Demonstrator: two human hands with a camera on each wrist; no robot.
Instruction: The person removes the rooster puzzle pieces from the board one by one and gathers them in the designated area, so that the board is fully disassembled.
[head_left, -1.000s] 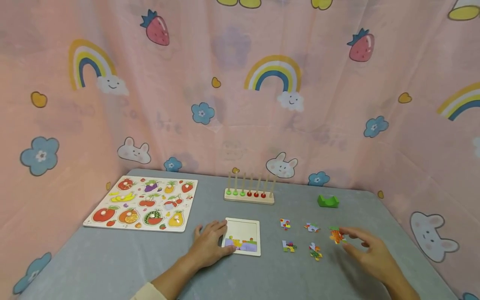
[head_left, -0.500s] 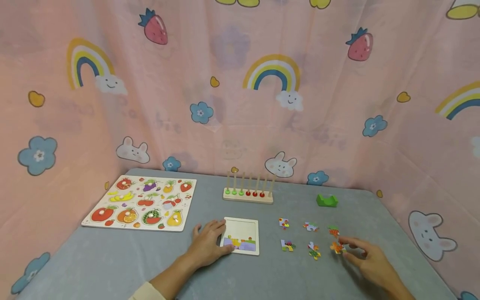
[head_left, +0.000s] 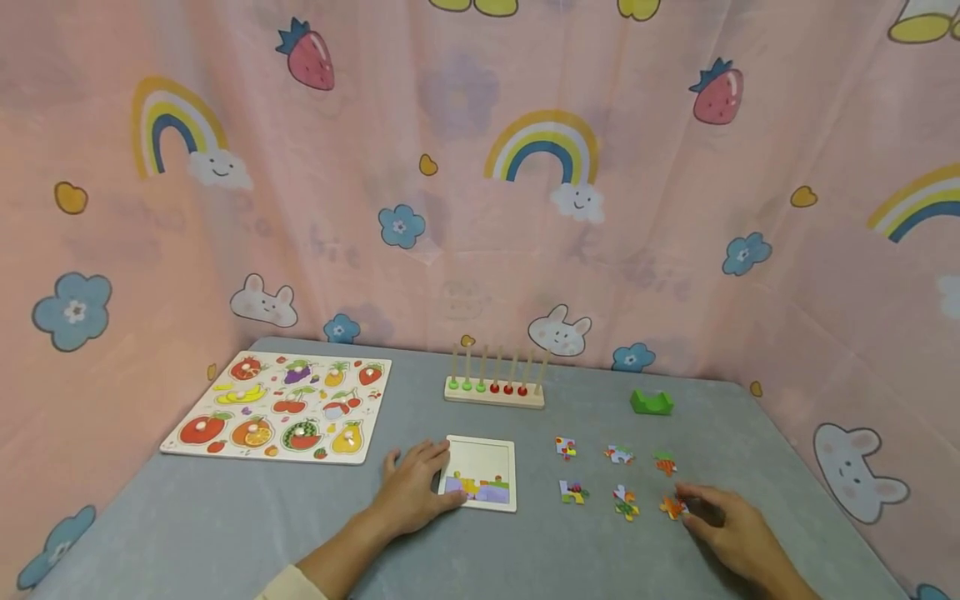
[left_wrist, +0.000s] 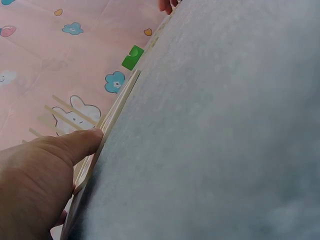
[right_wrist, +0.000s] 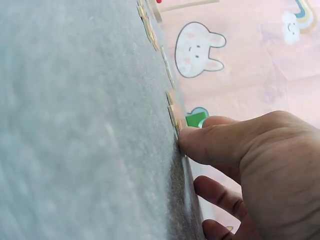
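My left hand (head_left: 414, 490) holds the left side of a small square puzzle tray (head_left: 514, 467), fingers near its far corner and thumb over the near part. Purple, yellow and green pieces fill the tray's lower strip; its upper part shows bare wood. In the left wrist view the thumb (left_wrist: 82, 143) lies on the tray's edge. My right hand (head_left: 738, 533) pinches an orange jigsaw piece (head_left: 671, 507) at its right side, down on the table. Beyond it lies an orange and green jigsaw piece (head_left: 665, 464). The right wrist view shows the thumb (right_wrist: 210, 142) against the piece; the other fingers are partly hidden.
Several loose jigsaw pieces (head_left: 626, 503) lie between the tray and my right hand. A fruit knob puzzle board (head_left: 381, 400) sits at left. Behind stand a peg rack (head_left: 495, 397) with green and red beads and a green notched block (head_left: 652, 403).
My right hand has drawn the orange piece toward the near side, apart from the orange and green piece it overlapped in view. My left hand stays on the tray.
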